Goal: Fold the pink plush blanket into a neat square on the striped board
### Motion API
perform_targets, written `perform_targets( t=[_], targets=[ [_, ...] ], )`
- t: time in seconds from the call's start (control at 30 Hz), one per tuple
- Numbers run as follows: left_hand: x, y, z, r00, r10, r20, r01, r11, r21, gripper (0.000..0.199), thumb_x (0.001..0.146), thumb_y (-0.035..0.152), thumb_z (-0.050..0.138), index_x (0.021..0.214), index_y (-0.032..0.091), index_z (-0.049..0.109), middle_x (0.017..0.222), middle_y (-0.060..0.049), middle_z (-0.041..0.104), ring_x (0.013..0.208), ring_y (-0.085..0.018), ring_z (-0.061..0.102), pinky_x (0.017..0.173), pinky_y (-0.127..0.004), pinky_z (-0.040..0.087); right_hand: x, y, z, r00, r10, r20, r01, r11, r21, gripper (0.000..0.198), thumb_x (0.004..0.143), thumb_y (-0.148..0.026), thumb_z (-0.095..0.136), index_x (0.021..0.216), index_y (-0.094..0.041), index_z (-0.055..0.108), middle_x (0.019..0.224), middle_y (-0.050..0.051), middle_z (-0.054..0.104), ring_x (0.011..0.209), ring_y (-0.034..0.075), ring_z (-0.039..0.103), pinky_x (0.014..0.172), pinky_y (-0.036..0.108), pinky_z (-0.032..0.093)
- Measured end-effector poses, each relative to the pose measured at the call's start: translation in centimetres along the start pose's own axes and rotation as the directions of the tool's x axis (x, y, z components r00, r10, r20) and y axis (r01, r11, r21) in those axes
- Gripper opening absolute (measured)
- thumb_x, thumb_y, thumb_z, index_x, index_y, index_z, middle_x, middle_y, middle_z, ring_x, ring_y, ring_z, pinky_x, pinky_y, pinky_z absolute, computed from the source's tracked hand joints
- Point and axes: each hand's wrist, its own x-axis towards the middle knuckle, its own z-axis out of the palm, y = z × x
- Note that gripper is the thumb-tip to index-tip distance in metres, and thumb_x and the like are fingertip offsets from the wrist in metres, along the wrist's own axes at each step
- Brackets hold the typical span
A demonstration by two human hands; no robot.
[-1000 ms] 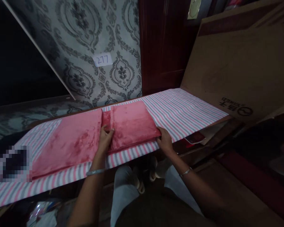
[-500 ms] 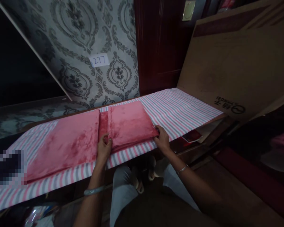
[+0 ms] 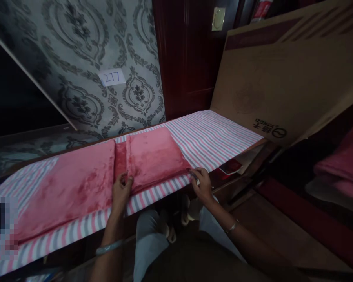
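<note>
A pink plush blanket (image 3: pixel 76 188) lies on a striped cloth, with its two sides folded inward and a narrow darker strip between them. My left hand (image 3: pixel 121 192) is at the near end of that strip, fingers curled and thumb against the near-left corner of the right folded panel (image 3: pixel 153 152). At the panel's near-right corner, my right hand (image 3: pixel 202 185) pinches the blanket's edge between thumb and fingers. The striped cloth (image 3: pixel 211 133) covers the long table and hangs over its near edge.
A large cardboard box panel (image 3: pixel 270 78) stands at the table's right end. Patterned wallpaper bears a paper marked 277 (image 3: pixel 113 77), beside a dark red door (image 3: pixel 188 58). A dark screen (image 3: pixel 14 86) stands at left. More pink fabric (image 3: pixel 344 164) lies at far right.
My right hand has moved slightly down and toward me at the panel's corner, drawing the edge there. My left hand stays by the strip. The whole view has shifted a little to the right.
</note>
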Motion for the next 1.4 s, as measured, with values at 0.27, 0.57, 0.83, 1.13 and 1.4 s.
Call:
perform_targets(
  t=[0.27,0.57,0.83,1.13,1.4],
  targets=[
    [0.0,0.1,-0.2,0.999,-0.023,0.032,0.024,1.0,-0.02,0.062,0.065,0.057,0.067,0.112,0.017,0.063,0.091,-0.005,0.066,0.091,-0.023,0.062,0.084,-0.035,0.047,1.1,-0.3,0.6,0.997,0.073,0.012,-0.073,0.997,-0.037,0.03,0.087,-0.015,0.048,0.105,-0.021,0.072,0.092,0.008,0.06,0.09,0.023,0.057,0.079,0.039,0.05],
    [-0.4,0.3,-0.3,0.998,-0.026,0.048,0.026,1.0,0.0,0.061,0.07,0.058,0.065,0.116,0.018,0.062,0.102,-0.007,0.067,0.103,-0.024,0.061,0.09,-0.036,0.046,0.1,-1.1,1.3,0.996,0.084,-0.015,-0.085,0.996,-0.017,0.047,0.088,-0.015,0.049,0.132,-0.026,0.06,0.109,0.009,0.056,0.102,0.023,0.056,0.089,0.042,0.052],
    [-0.2,-0.1,-0.3,0.998,0.006,0.059,-0.005,1.0,-0.024,0.06,0.07,0.058,0.065,0.115,0.017,0.061,0.107,-0.009,0.068,0.106,-0.026,0.061,0.093,-0.037,0.046,0.3,-1.0,1.6,0.998,0.058,-0.019,-0.058,0.998,-0.028,0.046,0.087,-0.012,0.047,0.128,-0.025,0.061,0.116,0.01,0.061,0.108,0.024,0.057,0.095,0.045,0.05],
    [-0.1,-0.1,-0.3,0.998,-0.004,0.059,0.005,1.0,-0.018,0.06,0.069,0.057,0.065,0.114,0.018,0.061,0.109,-0.01,0.068,0.109,-0.027,0.06,0.093,-0.038,0.046,1.1,-0.7,1.9,0.993,0.093,-0.077,-0.094,0.996,-0.001,0.034,0.09,-0.014,0.046,0.117,-0.021,0.066,0.104,0.009,0.064,0.099,0.022,0.06,0.087,0.04,0.052],
    [-0.2,0.3,-0.4,0.998,0.005,0.067,-0.005,1.0,-0.011,0.06,0.068,0.059,0.063,0.112,0.018,0.061,0.103,-0.008,0.069,0.103,-0.026,0.062,0.091,-0.037,0.047,1.7,-1.0,2.1,0.996,0.02,-0.088,-0.025,0.998,-0.056,0.031,0.09,-0.016,0.051,0.113,-0.024,0.07,0.107,0.01,0.061,0.1,0.024,0.056,0.086,0.045,0.051]
  ],
)
